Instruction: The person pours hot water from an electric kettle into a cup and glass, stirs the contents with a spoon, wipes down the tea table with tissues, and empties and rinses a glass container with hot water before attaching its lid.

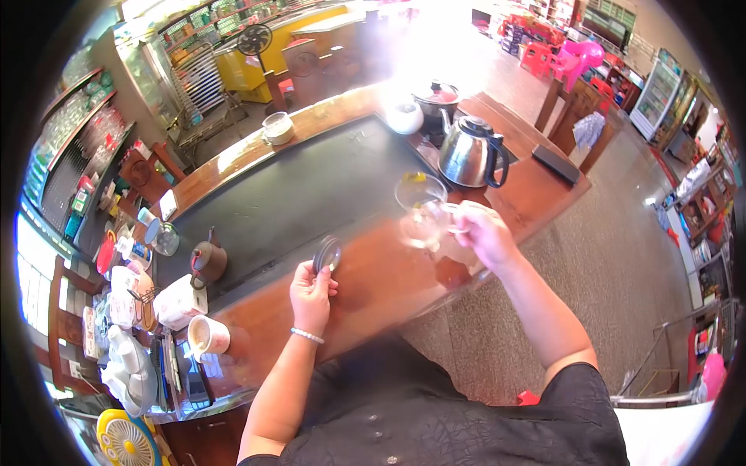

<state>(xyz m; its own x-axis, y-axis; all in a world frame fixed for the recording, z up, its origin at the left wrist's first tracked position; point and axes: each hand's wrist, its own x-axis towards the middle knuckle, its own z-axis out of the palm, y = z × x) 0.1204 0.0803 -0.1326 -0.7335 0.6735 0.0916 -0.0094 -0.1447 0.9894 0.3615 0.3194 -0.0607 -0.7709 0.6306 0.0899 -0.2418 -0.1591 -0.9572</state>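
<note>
My left hand (pixel 312 295), with a beaded bracelet at the wrist, pinches a small round lid (pixel 328 253) with a dark rim and clear centre, tilted up above the wooden table edge. My right hand (pixel 483 233) is closed on the handle of a clear glass pitcher (pixel 423 227), which is smeared by motion. Just beyond it shows a round glass rim (pixel 420 191) with something yellowish in it; whether this is part of the pitcher is unclear. A steel kettle (pixel 465 151) with a black handle stands behind my right hand.
A dark tea tray (pixel 311 186) fills the table's middle. A brown clay teapot (pixel 208 260), tissue pack (pixel 183 301) and paper cup (pixel 210 335) stand on the left. A white-lidded jar (pixel 277 128) is at the far edge; a black box (pixel 556 165) lies at the right.
</note>
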